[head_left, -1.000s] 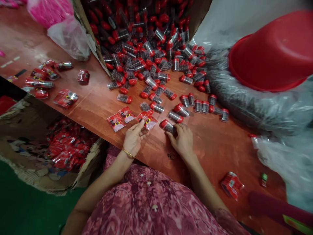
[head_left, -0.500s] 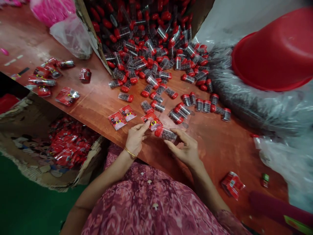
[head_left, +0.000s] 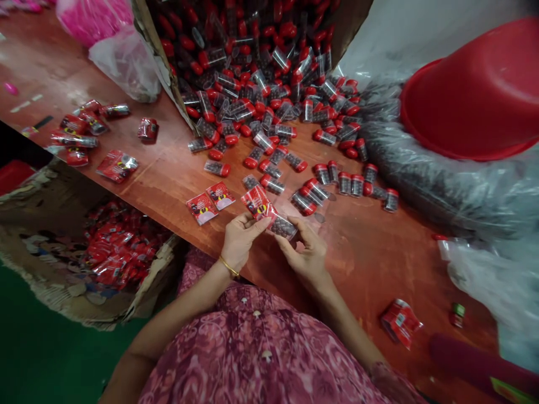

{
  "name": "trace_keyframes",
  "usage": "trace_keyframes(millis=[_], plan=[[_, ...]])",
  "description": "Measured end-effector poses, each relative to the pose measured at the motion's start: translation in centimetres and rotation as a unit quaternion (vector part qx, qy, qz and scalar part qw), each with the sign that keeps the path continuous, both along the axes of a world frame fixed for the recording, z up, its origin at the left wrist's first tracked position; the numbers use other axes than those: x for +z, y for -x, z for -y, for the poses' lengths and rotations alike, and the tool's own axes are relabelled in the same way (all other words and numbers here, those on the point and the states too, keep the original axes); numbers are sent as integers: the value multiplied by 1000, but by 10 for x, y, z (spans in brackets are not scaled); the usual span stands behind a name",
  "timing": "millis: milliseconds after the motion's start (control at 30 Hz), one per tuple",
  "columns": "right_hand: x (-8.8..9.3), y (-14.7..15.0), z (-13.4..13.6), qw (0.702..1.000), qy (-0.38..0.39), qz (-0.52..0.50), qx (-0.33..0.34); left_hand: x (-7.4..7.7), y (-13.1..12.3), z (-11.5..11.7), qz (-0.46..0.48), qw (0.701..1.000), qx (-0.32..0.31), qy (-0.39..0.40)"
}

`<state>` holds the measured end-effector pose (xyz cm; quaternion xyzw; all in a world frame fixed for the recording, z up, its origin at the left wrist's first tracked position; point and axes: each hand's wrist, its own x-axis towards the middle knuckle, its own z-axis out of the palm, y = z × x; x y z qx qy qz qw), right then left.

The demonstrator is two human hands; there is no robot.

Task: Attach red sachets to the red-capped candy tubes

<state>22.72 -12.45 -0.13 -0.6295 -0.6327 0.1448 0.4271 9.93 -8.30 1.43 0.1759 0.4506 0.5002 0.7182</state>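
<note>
Table (head_left: 357, 258): reddish-brown top is lying under both hands.
Left hand (head_left: 240, 238): thumb and fingers are pressing together, pinching the near edge of a printed red packet (head_left: 255, 201).
Right hand (head_left: 308, 249): fingers are curving, partly open, and gripping one end of a clear container (head_left: 283, 225) with dark pieces inside.
Meeting place: container and packet are touching between the hands; perhaps one end is sitting inside the packet, but this is too small to be sure.
Flat packets (head_left: 202, 208): two are lying beside each other, near the left hand.
Red-capped containers (head_left: 310, 196): several are resting beyond the right hand.
Big carton (head_left: 156, 53): many more are spilling from its mouth.
Far right: red bucket (head_left: 471, 90) is resting on a plastic bag (head_left: 404, 168).
</note>
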Motion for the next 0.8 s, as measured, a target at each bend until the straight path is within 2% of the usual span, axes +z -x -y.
trace_keyframes(millis=[133, 267, 467, 567, 667, 800], plan=[[-6, 4, -4, 1000, -6, -22, 0, -1, 0, 2, -17, 999, -26, -8], [-12, 9, -3, 996, 1, -85, 37, -3, 3, 2, -40, 996, -43, -61], [-4, 22, -3, 998, -8, -65, 20, -5, 5, -3, -53, 989, -89, -102], [-5, 19, -9, 996, 8, -68, 53, -6, 8, -9, -109, 980, -101, -131], [-11, 5, -19, 993, 23, -42, 104, -12, 12, -17, -208, 952, -133, -180], [-17, -17, -35, 989, 26, 16, 143, -19, 14, -25, -381, 867, -196, -256]])
